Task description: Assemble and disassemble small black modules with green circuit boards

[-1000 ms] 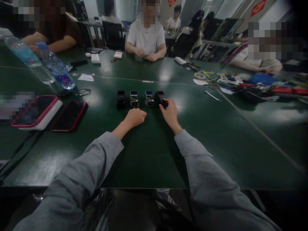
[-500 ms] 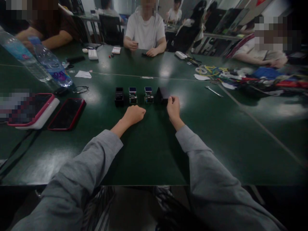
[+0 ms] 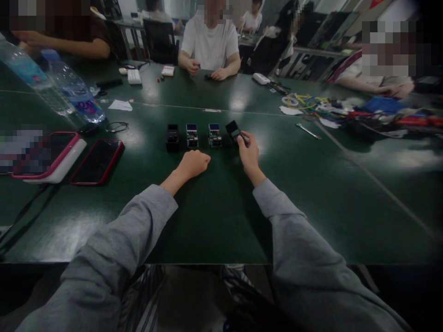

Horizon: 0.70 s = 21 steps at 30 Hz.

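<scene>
- Where the green table (image 3: 221,207) stretches left, two bottles (image 3: 78,94) stand, fill unclear.
- Right hand (image 3: 249,152): grasping a tilted black case (image 3: 233,130), interior unseen.
- Left hand (image 3: 194,164): clenched.
- Second black case (image 3: 172,137): left, contents unclear.
- Two circuit boards (image 3: 192,136): uncased, between both cases.

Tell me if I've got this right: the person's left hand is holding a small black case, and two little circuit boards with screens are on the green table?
Not quite: the head view shows the right hand holding the small black case, not the left hand. The two little circuit boards with screens are on the green table.
</scene>
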Tool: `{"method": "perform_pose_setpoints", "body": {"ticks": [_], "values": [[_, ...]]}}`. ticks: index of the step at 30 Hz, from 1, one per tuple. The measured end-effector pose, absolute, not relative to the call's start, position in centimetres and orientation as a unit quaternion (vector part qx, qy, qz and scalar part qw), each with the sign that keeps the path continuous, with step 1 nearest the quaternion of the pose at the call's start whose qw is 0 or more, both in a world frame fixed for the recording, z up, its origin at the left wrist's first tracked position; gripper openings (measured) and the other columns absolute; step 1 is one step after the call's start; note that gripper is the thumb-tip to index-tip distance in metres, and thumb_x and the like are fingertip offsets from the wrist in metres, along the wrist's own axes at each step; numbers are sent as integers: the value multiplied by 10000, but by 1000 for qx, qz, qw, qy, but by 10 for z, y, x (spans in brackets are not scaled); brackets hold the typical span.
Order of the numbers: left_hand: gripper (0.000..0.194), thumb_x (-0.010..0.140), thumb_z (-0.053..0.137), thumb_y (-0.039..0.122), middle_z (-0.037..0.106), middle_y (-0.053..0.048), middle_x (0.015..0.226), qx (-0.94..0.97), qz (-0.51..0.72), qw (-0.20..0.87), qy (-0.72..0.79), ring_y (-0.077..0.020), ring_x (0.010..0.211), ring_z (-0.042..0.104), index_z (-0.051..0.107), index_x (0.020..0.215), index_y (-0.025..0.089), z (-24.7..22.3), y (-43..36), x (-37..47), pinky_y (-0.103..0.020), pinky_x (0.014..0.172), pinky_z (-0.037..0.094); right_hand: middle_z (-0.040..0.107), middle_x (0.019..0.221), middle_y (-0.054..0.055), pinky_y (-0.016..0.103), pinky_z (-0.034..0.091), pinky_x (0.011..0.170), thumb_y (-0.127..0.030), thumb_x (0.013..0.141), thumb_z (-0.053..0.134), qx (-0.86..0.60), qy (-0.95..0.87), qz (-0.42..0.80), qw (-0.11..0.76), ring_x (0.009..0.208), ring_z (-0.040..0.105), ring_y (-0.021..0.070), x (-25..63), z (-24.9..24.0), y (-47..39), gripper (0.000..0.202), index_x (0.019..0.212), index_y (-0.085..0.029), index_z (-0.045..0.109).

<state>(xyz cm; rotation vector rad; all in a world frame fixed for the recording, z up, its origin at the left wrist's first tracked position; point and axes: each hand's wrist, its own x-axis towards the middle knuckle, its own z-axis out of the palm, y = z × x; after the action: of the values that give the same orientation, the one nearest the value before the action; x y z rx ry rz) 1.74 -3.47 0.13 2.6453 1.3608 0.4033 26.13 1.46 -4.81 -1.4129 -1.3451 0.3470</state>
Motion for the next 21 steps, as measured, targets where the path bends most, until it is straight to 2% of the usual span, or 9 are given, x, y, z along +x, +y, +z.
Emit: {"method": "perform_pose_setpoints", "body": {"ticks": [4, 8, 10, 13, 15, 17, 21], "values": [[409, 924, 363, 149, 626, -37, 648, 877, 132, 83, 454, -118, 558, 501, 694, 684, 148, 2, -35, 17, -271, 601, 386, 706, 1146, 100, 467, 514, 997, -727, 955, 429, -623, -550, 146, 537, 1071, 663, 255, 260, -44, 10, 591, 1203, -228, 625], [419, 928, 359, 157, 644, -43, 672, 877, 128, 75, 456, -125, 574, 525, 718, 711, 148, 2, -35, 17, -271, 619, 412, 700, 1114, 136, 507, 486, 1031, -781, 964, 303, -638, -565, 115, 511, 1085, 643, 283, 260, -45, 12, 693, 1128, -198, 639], [414, 919, 368, 157, 664, -54, 699, 875, 120, 65, 464, -142, 602, 553, 742, 743, 154, 4, -36, 18, -279, 628, 424, 679, 1163, 151, 525, 470, 1058, -795, 961, 277, -642, -567, 98, 507, 1134, 624, 290, 261, -47, 15, 729, 1169, -190, 628], [399, 905, 388, 162, 694, -71, 743, 871, 107, 53, 477, -170, 653, 593, 769, 789, 167, 6, -38, 19, -295, 640, 434, 591, 1363, 169, 557, 416, 1129, -788, 958, 331, -626, -600, 59, 494, 1299, 536, 306, 260, -48, 15, 746, 1370, -201, 540], [402, 912, 387, 169, 696, -72, 742, 871, 109, 52, 477, -172, 654, 598, 767, 781, 167, 6, -38, 20, -296, 638, 431, 512, 1476, 165, 596, 369, 1166, -747, 959, 421, -611, -645, 37, 458, 1402, 442, 328, 257, -47, 12, 727, 1471, -232, 464], [407, 918, 380, 171, 689, -70, 724, 872, 119, 53, 472, -166, 634, 589, 753, 756, 163, 4, -37, 20, -292, 626, 420, 481, 1506, 152, 616, 363, 1175, -665, 969, 495, -605, -677, 35, 418, 1437, 401, 341, 253, -43, 7, 670, 1499, -259, 449], [401, 911, 376, 162, 675, -63, 708, 874, 133, 51, 464, -157, 604, 565, 731, 727, 163, 1, -35, 18, -289, 604, 396, 525, 1451, 120, 566, 459, 1133, -429, 990, 506, -606, -693, 61, 387, 1347, 518, 310, 248, -34, -2, 536, 1505, -286, 473]]}}
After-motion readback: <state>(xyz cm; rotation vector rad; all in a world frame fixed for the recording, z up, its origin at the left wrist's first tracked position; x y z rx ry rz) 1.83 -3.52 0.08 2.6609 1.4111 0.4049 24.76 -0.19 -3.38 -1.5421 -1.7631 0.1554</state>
